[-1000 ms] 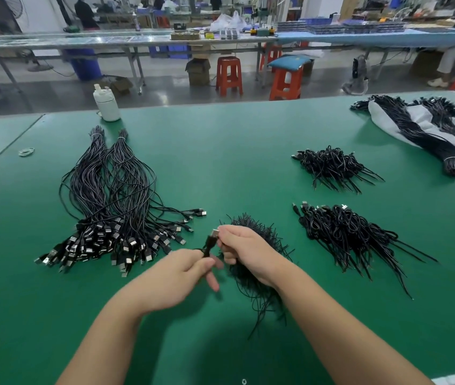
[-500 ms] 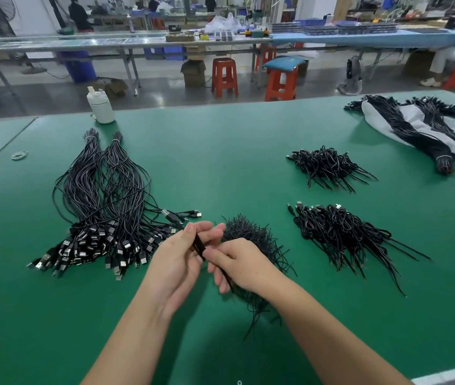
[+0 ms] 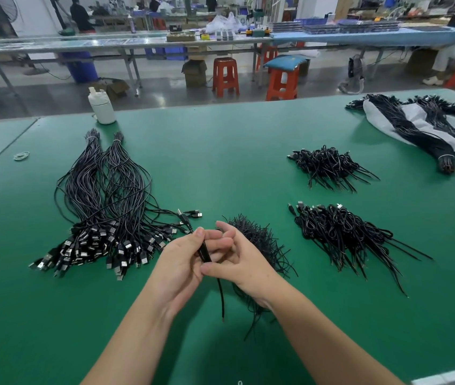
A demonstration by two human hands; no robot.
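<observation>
While both hands meet over the near middle of the green felt-covered table [image 3: 220,168], a thin black cable [image 3: 203,250] runs between them, held just above the surface. The left hand [image 3: 179,266] curls its fingers round the cable's upper stretch with the thumb laid along it, and the right hand [image 3: 247,263] pinches the same cable lower down between thumb and bent fingers. The cable's loose tail hangs down below the hands towards the table. Just behind the right hand lies a bristly heap of short black wires [image 3: 262,237]. To the left lie long tied bundles of black USB leads with silver plugs [image 3: 104,218], and to the right two piles of looped black cords [image 3: 343,232], one farther back than the other. A white plastic bottle [image 3: 102,107] stands at the table's far edge.
</observation>
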